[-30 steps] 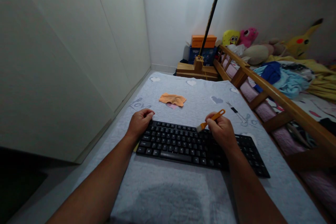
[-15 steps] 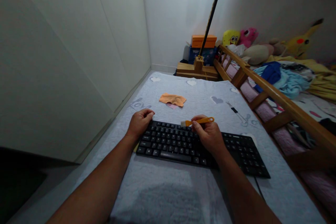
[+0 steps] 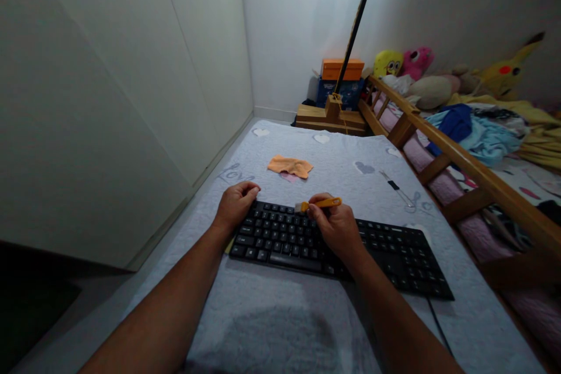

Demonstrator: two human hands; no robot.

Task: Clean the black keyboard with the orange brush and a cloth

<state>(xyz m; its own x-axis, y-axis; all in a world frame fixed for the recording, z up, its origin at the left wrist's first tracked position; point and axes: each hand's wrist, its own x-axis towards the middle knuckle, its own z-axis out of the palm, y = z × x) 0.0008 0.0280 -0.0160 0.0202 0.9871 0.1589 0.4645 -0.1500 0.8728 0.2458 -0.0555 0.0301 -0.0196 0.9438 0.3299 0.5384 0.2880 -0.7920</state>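
Observation:
A black keyboard (image 3: 280, 239) lies at a slant across the cloth-covered surface (image 3: 263, 304). My left hand (image 3: 236, 201) is closed at its far left corner, thumb and fingers together against the edge. Between the thumb and fingers of my right hand (image 3: 335, 225) is a small brush with an orange handle (image 3: 331, 203). Its pale bristles (image 3: 301, 207) are over the top rows of keys, left of the middle; whether they touch is hard to tell. My right hand and forearm hide part of the keyboard.
An orange cloth (image 3: 290, 167) lies beyond the keyboard. Farther right is a slim metal tool with a black grip (image 3: 393, 185). A cable (image 3: 438, 324) runs toward me from the keyboard. A wooden bed rail (image 3: 464, 152) borders the right side, a white cabinet (image 3: 184, 99) the left.
My right hand has moved left along the top rows of keys with the brush. My left hand stays at the keyboard's corner. The whole view has shifted slightly.

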